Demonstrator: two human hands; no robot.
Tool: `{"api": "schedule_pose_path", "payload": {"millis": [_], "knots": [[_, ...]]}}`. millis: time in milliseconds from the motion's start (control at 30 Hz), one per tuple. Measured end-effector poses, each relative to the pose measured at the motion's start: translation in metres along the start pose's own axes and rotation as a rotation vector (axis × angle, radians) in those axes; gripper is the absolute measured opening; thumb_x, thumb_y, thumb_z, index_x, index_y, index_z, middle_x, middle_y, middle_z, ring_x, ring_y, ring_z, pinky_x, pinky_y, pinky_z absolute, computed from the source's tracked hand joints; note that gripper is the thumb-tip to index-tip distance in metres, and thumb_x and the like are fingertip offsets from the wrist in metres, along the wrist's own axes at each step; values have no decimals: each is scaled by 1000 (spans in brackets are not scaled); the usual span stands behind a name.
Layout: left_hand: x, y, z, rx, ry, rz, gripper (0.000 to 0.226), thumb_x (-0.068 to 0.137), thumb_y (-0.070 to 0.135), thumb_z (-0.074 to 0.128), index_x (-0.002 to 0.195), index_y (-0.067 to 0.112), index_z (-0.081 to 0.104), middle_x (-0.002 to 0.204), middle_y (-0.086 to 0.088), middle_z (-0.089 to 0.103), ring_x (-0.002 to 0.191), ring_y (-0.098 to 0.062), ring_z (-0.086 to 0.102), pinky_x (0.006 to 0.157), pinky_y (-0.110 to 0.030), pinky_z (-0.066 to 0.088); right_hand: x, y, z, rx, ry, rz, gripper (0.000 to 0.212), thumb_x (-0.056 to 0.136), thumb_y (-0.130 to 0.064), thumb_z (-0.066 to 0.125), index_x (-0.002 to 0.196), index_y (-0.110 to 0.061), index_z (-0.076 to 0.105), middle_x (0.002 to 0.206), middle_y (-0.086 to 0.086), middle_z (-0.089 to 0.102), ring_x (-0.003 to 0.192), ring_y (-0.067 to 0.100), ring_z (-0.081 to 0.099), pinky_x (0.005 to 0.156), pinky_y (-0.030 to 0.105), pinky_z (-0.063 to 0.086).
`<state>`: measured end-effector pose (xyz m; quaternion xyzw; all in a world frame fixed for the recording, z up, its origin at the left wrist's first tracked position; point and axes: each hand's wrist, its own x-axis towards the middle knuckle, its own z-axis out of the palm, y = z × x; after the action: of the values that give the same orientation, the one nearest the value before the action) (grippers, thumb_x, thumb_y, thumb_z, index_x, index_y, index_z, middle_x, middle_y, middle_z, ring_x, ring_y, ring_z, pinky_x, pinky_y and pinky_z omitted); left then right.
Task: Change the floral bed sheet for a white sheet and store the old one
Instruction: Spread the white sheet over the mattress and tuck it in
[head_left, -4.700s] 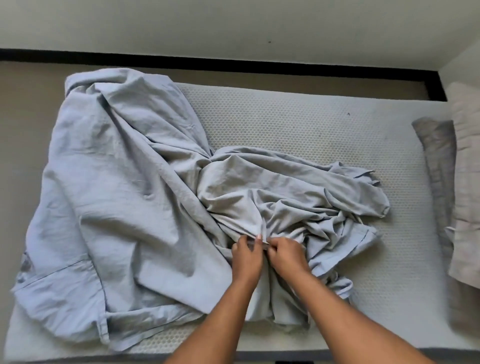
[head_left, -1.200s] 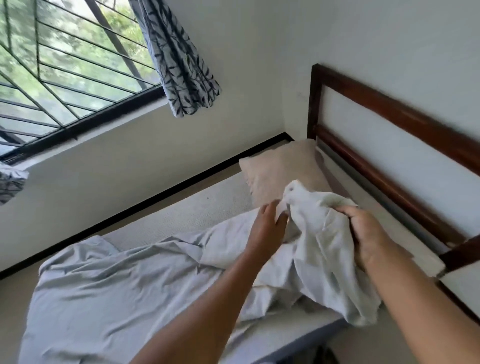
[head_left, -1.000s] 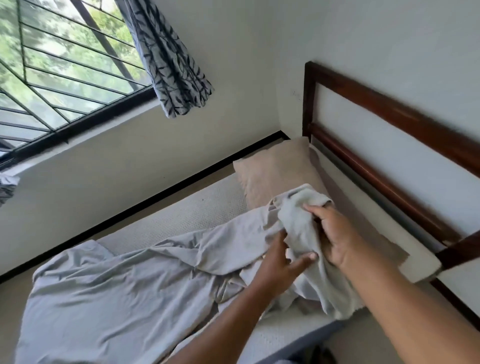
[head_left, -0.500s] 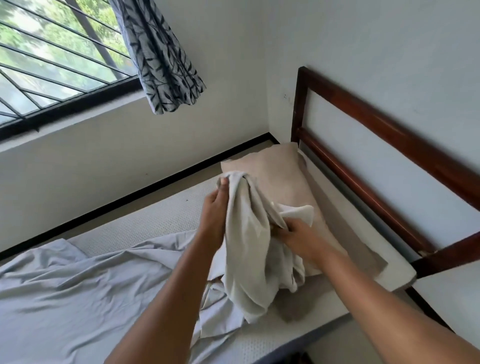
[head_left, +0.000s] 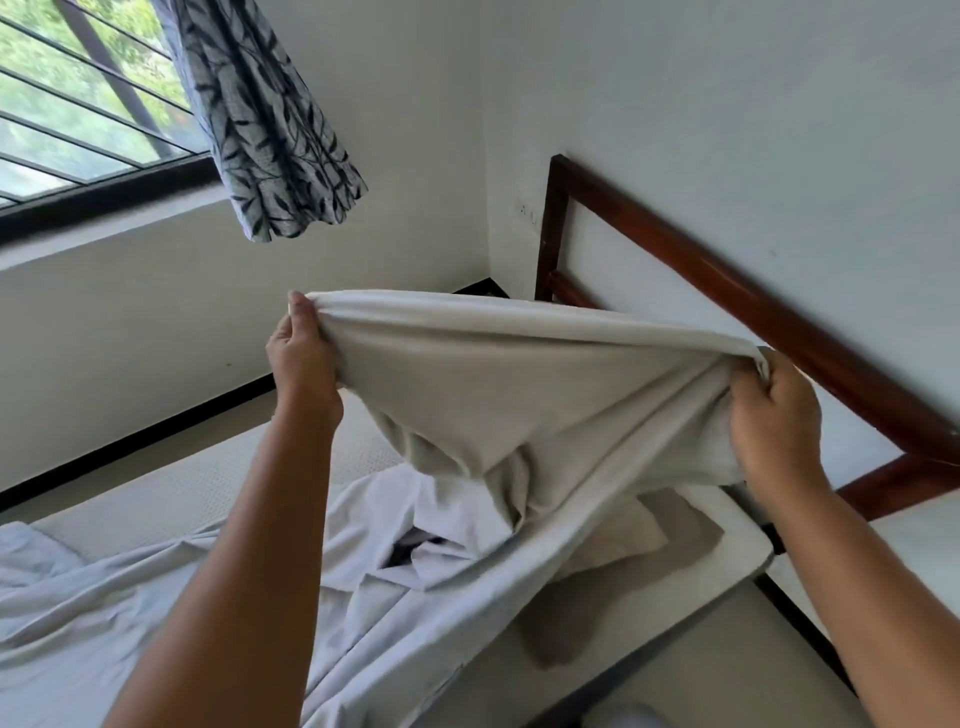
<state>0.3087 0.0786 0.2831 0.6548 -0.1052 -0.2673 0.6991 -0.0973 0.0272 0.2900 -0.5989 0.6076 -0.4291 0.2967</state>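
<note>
White walls meet in a corner above a dark wooden headboard (head_left: 727, 291) at the right of the frame, with a leaf-print curtain (head_left: 270, 119) at upper left. I have both hands closed on the white sheet (head_left: 519, 379): my left hand (head_left: 304, 358) pinches one end of a bunched edge at centre left, and my right hand (head_left: 774, 426) grips the other at centre right. That edge runs across the frame, dipping slightly rightward; the rest trails to the lower left over the bare mattress (head_left: 171, 499). No floral sheet shows, so stripping looks done; spreading and tucking remain, and storage I cannot confirm.
</note>
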Motion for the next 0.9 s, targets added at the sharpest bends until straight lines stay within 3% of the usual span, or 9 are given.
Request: {"api": "schedule_pose_path", "payload": {"millis": [100,233,367,433,467,533,667,767,900], "knots": [[1,18,29,-75,-107,27,35,91,57,59,83,28,78,84,3,70,90,-20,64,88,-45,55,-12,-9,-26,26,-66,-20,18,108,-22,46,110,-24,64,95,-14,63,86,-12,60,72,6,43],[-10,38,74,-254,-251,75,25,97,34,59,104,17,76,110,-11,74,109,-26,68,100,-46,53,-7,-14,-62,253,-65,45,25,106,-39,48,93,-27,65,85,-15,68,81,-9,64,68,18,49],[-35,53,130,-354,-382,135,25,98,15,56,85,19,77,90,-4,74,88,-17,68,90,-38,52,50,139,-147,492,-33,532,73,81,-79,63,133,-28,65,136,11,64,117,24,66,82,50,60],[-45,57,159,-334,-407,129,25,98,14,54,81,19,72,80,-2,70,80,-16,66,83,-37,52,57,135,-163,554,-42,517,67,79,-77,65,131,-34,67,131,3,68,119,25,66,89,52,58],[-51,56,177,-309,-412,121,23,98,14,53,83,18,70,77,-2,69,77,-16,66,79,-35,54,48,100,-163,554,-77,516,59,74,-76,65,119,-39,74,117,-5,75,107,15,71,83,40,61],[-55,48,206,-257,-400,87,17,99,18,54,93,14,70,86,-7,72,85,-22,69,85,-39,58,48,67,-157,437,-215,538,49,62,-75,61,91,-42,81,93,-15,78,86,3,74,68,22,61],[-52,14,250,-157,-374,-44,22,96,30,59,109,19,74,115,-11,73,111,-30,68,99,-52,53,68,140,-163,2,-296,576,35,95,-55,60,113,-26,69,107,5,73,96,26,66,93,43,52],[-58,-12,271,-140,-331,-117,23,99,33,58,116,24,71,117,-6,73,110,-28,68,95,-49,56,72,203,-158,-283,-333,570,26,105,-25,55,123,-11,64,116,16,65,98,27,55,92,41,43],[-70,-45,291,-214,-299,-169,27,104,31,52,124,23,67,119,-5,72,111,-27,68,92,-48,57,85,276,-145,-541,-499,663,18,98,-10,54,109,-1,66,113,24,66,102,39,60,87,41,44]]}}
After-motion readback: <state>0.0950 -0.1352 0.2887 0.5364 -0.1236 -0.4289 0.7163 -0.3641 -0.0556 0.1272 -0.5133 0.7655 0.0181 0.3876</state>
